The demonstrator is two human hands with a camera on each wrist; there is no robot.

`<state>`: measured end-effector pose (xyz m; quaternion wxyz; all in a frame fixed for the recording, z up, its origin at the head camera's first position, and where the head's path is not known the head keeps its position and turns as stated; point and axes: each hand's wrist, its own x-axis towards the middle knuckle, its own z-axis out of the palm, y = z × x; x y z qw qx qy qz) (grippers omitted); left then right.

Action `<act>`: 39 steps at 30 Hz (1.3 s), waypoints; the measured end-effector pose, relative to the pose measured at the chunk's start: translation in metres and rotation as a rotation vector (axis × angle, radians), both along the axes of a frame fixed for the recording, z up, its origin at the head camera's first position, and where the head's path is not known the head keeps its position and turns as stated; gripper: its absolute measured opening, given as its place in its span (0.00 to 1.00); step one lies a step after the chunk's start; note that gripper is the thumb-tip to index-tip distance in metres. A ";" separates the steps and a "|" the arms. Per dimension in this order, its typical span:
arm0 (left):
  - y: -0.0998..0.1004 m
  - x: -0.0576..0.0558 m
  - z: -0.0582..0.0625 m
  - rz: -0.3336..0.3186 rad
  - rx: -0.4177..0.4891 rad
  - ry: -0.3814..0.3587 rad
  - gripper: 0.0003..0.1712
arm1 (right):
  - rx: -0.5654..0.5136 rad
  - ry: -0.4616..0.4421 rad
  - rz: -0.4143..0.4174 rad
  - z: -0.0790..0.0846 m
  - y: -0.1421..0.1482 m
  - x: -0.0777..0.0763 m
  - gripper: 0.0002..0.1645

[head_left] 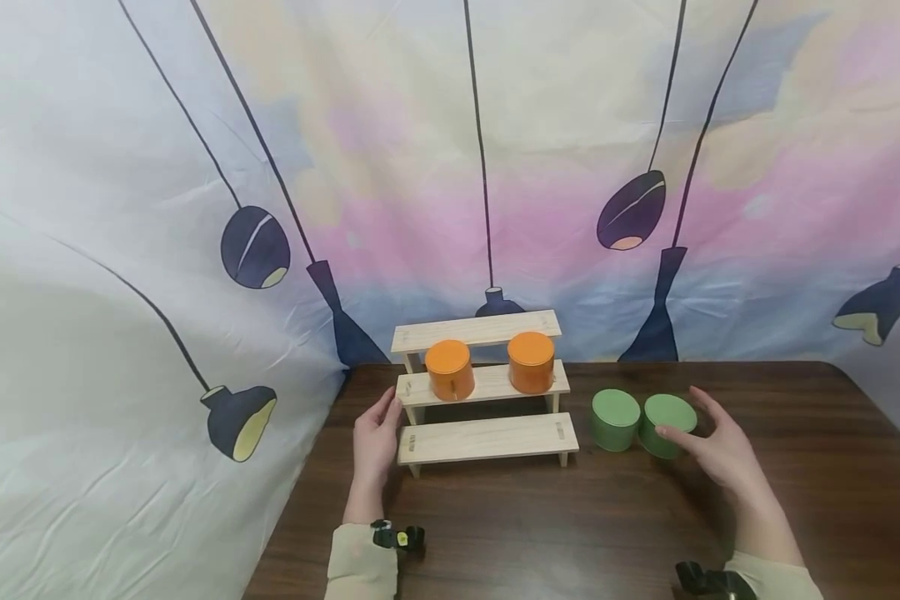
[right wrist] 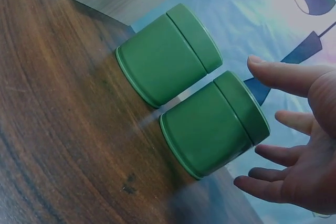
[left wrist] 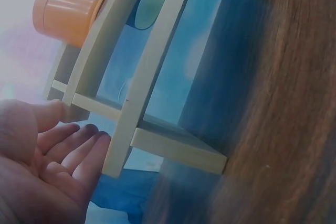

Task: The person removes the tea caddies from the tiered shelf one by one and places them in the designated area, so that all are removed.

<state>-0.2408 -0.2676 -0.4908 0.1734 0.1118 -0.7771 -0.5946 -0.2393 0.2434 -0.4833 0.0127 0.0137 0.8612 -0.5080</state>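
Observation:
A three-step wooden display rack (head_left: 487, 437) stands on the table. My left hand (head_left: 376, 435) is at its left end, thumb against the end of the middle step, fingers loosely bent beside the rack in the left wrist view. Two orange lidded tins (head_left: 450, 371) (head_left: 531, 363) sit apart on the middle step. Right of the rack, two green lidded tins (head_left: 615, 420) (head_left: 662, 442) stand upright side by side. My right hand (head_left: 723, 446) spreads its thumb and fingers about the right green tin; in the right wrist view a gap shows between the fingers (right wrist: 273, 192) and this tin.
The dark wooden table (head_left: 540, 525) carries the rack and tins. Behind it hangs a cloth (head_left: 435, 167) printed with lamps, which also covers the left side. A strapped camera (head_left: 399, 536) sits on the left wrist, another (head_left: 712, 579) on the right.

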 end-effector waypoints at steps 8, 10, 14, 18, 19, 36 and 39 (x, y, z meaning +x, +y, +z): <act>0.002 -0.001 0.006 -0.005 0.025 -0.005 0.26 | 0.019 0.007 -0.029 0.008 -0.004 0.003 0.67; 0.002 -0.002 0.006 -0.008 0.017 -0.010 0.26 | 0.017 0.014 -0.042 0.010 -0.005 0.004 0.67; 0.001 -0.003 0.007 -0.022 0.000 -0.017 0.26 | 0.011 0.029 -0.075 0.013 -0.007 0.006 0.65; 0.000 -0.006 0.008 -0.026 0.000 -0.014 0.26 | -0.010 0.050 -0.096 0.018 -0.011 0.009 0.63; 0.000 -0.006 0.008 -0.022 0.001 -0.016 0.26 | -0.017 0.056 -0.098 0.019 -0.011 0.010 0.62; 0.002 -0.010 0.008 0.005 -0.017 -0.017 0.25 | -0.097 0.273 -0.083 0.053 -0.073 0.023 0.46; 0.001 -0.009 0.007 0.010 -0.021 -0.017 0.25 | -0.133 0.316 -0.042 0.050 -0.093 0.020 0.43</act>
